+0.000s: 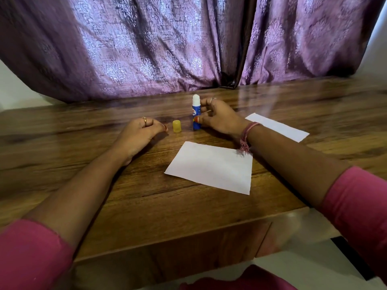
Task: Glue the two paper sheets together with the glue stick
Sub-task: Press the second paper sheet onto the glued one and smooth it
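A blue glue stick [196, 114] stands upright on the wooden table [146, 197], uncapped, with its white glue showing at the top. My right hand [219, 118] holds it from the right, thumb on its lower body and fingers against its upper side. Its yellow cap [176, 126] stands just left of it. My left hand [140, 135] rests on the table left of the cap, fingers loosely curled, fingertips a little short of the cap. One white paper sheet [211, 167] lies flat in front of the glue stick. A second sheet [278, 126] lies to the right, partly hidden by my right wrist.
Purple patterned curtains [167, 45] hang along the table's far edge. The table's near edge runs just in front of the closer sheet. Bare wood extends to the left and far right of the hands.
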{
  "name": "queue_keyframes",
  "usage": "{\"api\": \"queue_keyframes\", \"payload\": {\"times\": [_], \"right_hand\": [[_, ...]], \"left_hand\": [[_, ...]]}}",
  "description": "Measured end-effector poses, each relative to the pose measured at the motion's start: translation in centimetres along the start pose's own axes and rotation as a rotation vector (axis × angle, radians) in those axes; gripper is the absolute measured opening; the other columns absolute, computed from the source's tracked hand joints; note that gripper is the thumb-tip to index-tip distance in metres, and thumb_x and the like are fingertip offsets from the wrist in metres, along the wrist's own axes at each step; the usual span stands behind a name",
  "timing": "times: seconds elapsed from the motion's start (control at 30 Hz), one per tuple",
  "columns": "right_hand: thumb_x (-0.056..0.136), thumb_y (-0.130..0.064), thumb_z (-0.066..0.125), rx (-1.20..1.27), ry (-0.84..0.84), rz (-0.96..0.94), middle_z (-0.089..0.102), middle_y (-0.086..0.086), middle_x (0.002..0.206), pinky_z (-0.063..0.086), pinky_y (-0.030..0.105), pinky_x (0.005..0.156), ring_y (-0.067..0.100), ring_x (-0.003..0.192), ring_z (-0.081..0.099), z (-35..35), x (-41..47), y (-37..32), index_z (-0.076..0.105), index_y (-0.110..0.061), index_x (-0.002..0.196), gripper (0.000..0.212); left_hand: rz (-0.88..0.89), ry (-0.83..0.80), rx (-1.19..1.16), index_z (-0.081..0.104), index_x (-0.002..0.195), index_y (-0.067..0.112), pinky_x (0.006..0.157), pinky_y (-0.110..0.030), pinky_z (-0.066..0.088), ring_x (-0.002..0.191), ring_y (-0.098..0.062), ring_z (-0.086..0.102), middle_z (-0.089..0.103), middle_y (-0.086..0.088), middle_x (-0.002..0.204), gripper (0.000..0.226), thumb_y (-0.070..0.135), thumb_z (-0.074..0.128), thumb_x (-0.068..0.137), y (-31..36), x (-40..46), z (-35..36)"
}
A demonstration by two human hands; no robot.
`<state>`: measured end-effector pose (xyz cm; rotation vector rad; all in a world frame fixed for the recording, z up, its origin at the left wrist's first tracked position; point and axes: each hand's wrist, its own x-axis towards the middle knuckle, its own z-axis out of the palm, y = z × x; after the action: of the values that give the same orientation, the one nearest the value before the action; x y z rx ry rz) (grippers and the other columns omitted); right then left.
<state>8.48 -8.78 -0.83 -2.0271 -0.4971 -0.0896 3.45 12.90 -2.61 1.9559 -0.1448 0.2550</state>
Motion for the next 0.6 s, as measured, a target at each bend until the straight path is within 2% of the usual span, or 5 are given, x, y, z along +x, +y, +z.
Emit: {"api": "queue_keyframes", "payload": {"times": [0.13, 0.3, 0.43, 0.53, 0.6], "right_hand": [[0.087, 0.004, 0.060, -0.015, -0.030, 0.007, 0.058, 0.004, 0.096, 0.051, 0.030, 0.083, 0.022, 0.086, 0.059, 0.0, 0.0, 0.2, 0.046, 0.003, 0.128, 0.044], [0.083, 0.007, 0.063, -0.026, -0.072, 0.031, 0.054, -0.004, 0.093, 0.052, 0.019, 0.077, 0.008, 0.075, 0.059, -0.3, -0.5, 0.1, 0.040, 0.000, 0.134, 0.057], [0.083, 0.012, 0.060, 0.014, -0.048, 0.059, 0.051, 0.012, 0.107, 0.052, 0.040, 0.084, 0.023, 0.086, 0.055, -1.4, -1.4, -0.6, 0.035, -0.001, 0.138, 0.061], [0.086, 0.009, 0.058, -0.151, -0.013, 0.030, 0.049, 0.012, 0.111, 0.053, 0.023, 0.065, 0.019, 0.080, 0.051, -3.9, -1.8, -1.4, 0.038, -0.001, 0.135, 0.054], [0.086, 0.005, 0.060, -0.221, 0.023, 0.014, 0.053, 0.013, 0.113, 0.050, 0.014, 0.062, 0.020, 0.087, 0.052, -6.2, -2.3, -1.7, 0.040, 0.000, 0.134, 0.052]], "left_hand": [[0.011, -0.013, -0.021, 0.070, 0.073, 0.015, 0.045, -0.008, 0.037, 0.046, 0.005, 0.049, 0.064, 0.014, 0.053, 0.013, 0.016, 0.064, 0.085, 0.2, -0.2, 0.0], [0.011, -0.009, -0.024, 0.071, 0.071, 0.017, 0.046, -0.008, 0.038, 0.047, 0.005, 0.051, 0.066, 0.012, 0.055, 0.014, 0.017, 0.064, 0.084, 0.1, -0.3, 0.1], [0.007, -0.012, -0.007, 0.072, 0.071, 0.018, 0.048, -0.009, 0.040, 0.051, 0.003, 0.053, 0.069, 0.011, 0.060, 0.014, 0.020, 0.066, 0.083, 0.0, -0.2, -0.1], [0.003, -0.013, 0.002, 0.073, 0.071, 0.019, 0.050, -0.012, 0.041, 0.054, 0.000, 0.055, 0.071, 0.008, 0.065, 0.013, 0.022, 0.066, 0.082, -0.1, -0.2, -0.3], [0.001, -0.016, 0.008, 0.073, 0.070, 0.020, 0.049, -0.012, 0.041, 0.052, 0.001, 0.054, 0.069, 0.010, 0.062, 0.014, 0.022, 0.067, 0.082, -0.2, -0.2, -0.3]]}}
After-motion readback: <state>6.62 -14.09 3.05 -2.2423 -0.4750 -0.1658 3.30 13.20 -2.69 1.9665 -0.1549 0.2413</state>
